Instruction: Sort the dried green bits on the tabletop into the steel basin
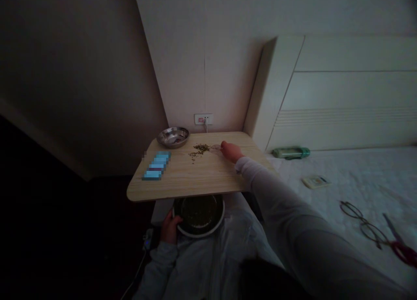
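My right hand (230,151) reaches over the light wooden table (182,178), its fingers pinched on a small clear plastic piece (215,148) whose exact kind I cannot make out. The piece touches or nearly touches the right side of a loose scatter of small green beans (201,149) on the tabletop. Below the table's front edge, over my lap, my left hand (170,227) grips the left rim of a dark round bowl (198,235) with a pale rim. The bowl's inside is too dim to tell what it holds.
A steel bowl (173,137) stands at the table's back left, and a lit phone (157,165) lies in front of it. On the bed to the right are a green bottle (291,152), a small card-like packet (315,181), eyeglasses (365,223) and red-handled scissors (404,252).
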`<action>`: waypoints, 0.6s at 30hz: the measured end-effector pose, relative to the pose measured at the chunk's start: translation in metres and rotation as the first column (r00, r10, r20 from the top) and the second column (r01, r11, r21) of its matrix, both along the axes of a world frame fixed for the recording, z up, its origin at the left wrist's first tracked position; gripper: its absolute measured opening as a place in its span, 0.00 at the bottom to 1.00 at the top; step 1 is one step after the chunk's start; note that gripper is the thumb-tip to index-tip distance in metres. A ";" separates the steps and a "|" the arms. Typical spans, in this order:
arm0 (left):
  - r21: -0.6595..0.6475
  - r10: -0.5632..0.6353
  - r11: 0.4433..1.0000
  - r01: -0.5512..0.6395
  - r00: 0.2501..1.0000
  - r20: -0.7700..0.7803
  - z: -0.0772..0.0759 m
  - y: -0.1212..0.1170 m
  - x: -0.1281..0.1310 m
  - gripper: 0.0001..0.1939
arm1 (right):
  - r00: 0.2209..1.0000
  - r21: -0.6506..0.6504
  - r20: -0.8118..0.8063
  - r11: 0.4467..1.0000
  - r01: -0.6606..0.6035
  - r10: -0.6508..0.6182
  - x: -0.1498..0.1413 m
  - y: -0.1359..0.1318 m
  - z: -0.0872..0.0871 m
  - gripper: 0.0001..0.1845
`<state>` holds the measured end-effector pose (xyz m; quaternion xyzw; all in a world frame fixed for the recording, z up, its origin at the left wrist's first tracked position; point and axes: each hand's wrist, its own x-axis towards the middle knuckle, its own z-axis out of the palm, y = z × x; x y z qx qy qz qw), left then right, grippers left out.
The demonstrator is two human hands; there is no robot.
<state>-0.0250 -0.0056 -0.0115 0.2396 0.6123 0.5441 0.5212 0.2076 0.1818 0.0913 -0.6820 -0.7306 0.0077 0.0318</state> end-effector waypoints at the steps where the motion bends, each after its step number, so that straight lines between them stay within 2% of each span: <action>1: -0.006 0.000 1.000 0.000 1.000 0.011 0.000 0.000 0.000 0.22 | 1.000 0.012 0.004 1.000 -0.010 0.010 0.000 -0.002 0.000 0.17; 5: -0.005 0.001 1.000 -0.001 0.999 -0.049 0.003 -0.001 0.001 0.19 | 0.996 0.077 -0.041 0.994 -0.078 0.081 -0.009 -0.011 0.000 0.18; 10: -0.001 0.003 1.000 -0.003 0.998 -0.065 0.002 0.000 -0.002 0.19 | 0.957 0.156 -0.081 0.952 -0.262 0.277 -0.037 -0.019 -0.003 0.16; 14: -0.002 -0.031 1.000 0.031 0.999 -0.030 0.000 0.001 -0.002 0.17 | 0.952 0.159 -0.072 0.946 -0.282 0.296 -0.052 -0.022 -0.007 0.16; 18: 0.025 -0.009 1.000 0.010 1.000 -0.016 0.001 0.000 -0.001 0.16 | 0.944 0.172 -0.035 0.932 -0.318 0.328 -0.057 -0.023 -0.010 0.16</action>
